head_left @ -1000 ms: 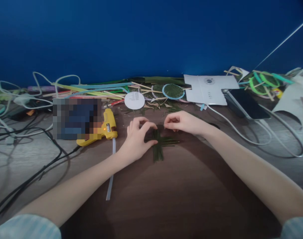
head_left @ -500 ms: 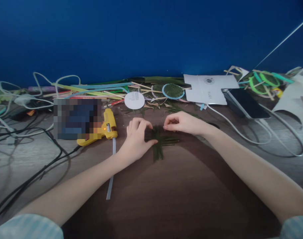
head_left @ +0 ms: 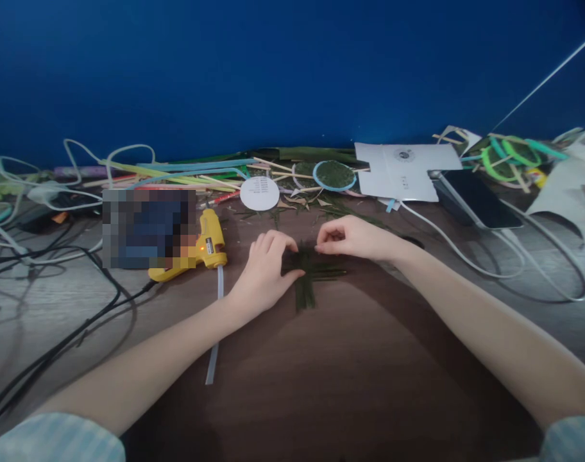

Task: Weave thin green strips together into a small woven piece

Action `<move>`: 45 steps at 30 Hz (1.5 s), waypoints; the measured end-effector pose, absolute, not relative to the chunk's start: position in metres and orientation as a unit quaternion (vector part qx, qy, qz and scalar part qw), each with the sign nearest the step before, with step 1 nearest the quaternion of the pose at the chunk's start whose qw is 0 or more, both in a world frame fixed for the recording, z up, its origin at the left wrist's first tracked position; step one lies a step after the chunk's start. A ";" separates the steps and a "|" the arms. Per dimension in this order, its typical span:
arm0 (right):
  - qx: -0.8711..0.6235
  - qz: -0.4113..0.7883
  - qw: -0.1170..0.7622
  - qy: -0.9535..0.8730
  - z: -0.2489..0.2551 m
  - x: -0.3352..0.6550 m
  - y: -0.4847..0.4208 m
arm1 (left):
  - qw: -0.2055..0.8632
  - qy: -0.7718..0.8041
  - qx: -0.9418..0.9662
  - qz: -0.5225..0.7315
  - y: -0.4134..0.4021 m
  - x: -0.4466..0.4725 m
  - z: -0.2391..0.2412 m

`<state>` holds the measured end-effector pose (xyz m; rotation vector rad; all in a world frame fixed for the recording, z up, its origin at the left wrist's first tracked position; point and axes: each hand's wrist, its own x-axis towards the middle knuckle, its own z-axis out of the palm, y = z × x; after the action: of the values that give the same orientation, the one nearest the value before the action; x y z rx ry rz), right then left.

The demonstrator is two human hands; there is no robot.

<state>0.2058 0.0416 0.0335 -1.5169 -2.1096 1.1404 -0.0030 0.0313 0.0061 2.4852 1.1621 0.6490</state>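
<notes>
A small cross of interlaced dark green leaf strips (head_left: 305,289) lies flat on the brown table. My left hand (head_left: 266,266) rests at its left side, with thumb and index finger apart and their tips at the strips' edge. On the upper right of the cross is my right hand (head_left: 343,237), its thumb and fingertips pinched together. Whatever is between those fingertips is too small to make out. Loose strip ends reach out to the right, below my right hand.
A yellow glue gun (head_left: 211,240) with a glue stick (head_left: 214,346) stands left of my left hand. At the back are a round white card (head_left: 259,193), a blue-rimmed green disc (head_left: 335,175), white cut card (head_left: 408,170) and a phone (head_left: 480,199). Cables run along both sides.
My left hand has shifted slightly to the right and down, its index finger closer to the strips. My right hand stays almost where it was, still pinched.
</notes>
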 end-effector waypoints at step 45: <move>-0.597 0.307 0.138 -0.728 0.029 0.190 0.039 | 0.235 0.420 0.846 0.227 0.032 -0.001 0.007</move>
<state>0.1902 0.0389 0.0292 -1.7262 -2.1067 0.8883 -0.0014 0.0321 0.0074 2.3219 1.1524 0.6236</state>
